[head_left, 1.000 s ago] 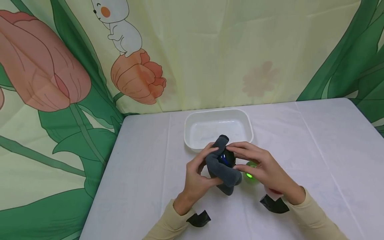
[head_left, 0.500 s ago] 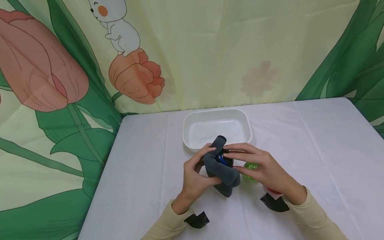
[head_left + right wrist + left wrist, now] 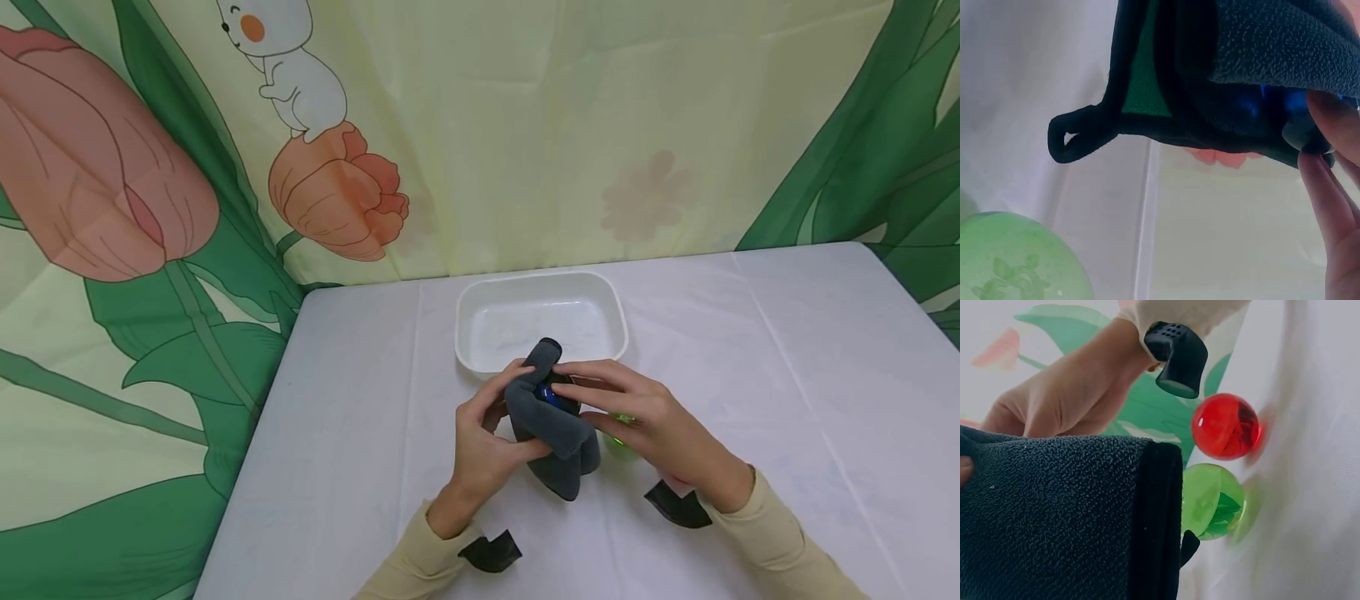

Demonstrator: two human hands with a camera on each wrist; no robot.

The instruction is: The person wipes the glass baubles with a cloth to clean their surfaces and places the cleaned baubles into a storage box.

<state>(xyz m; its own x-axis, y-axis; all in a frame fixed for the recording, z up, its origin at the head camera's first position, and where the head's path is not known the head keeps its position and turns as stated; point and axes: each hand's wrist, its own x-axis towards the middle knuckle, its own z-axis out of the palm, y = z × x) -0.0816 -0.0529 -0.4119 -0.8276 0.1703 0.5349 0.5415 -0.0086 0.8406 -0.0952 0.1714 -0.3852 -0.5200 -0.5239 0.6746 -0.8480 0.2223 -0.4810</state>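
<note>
My left hand (image 3: 483, 450) grips a folded dark grey towel (image 3: 551, 421) above the table, fingers behind it and thumb at its near side. In the towel's fold sits a dark blue ball (image 3: 553, 398), mostly covered by cloth and fingers. My right hand (image 3: 652, 412) pinches this ball between thumb and fingertips from the right. In the right wrist view the towel's black edging and a hanging loop (image 3: 1079, 134) show. A clear green ball (image 3: 1213, 501) lies on the table under my right hand, beside a clear red ball (image 3: 1225, 427).
A white rectangular basin (image 3: 467, 337) stands just behind the towel on the white-covered table (image 3: 360, 417). A printed curtain (image 3: 525, 125) with tulips hangs behind the far edge. Black devices (image 3: 491, 552) sit at both wrists.
The right fingers have slid left over the blue ball, and less of it shows above the cloth. The towel's lower tip has dropped slightly. The green ball is now more covered by my right hand.
</note>
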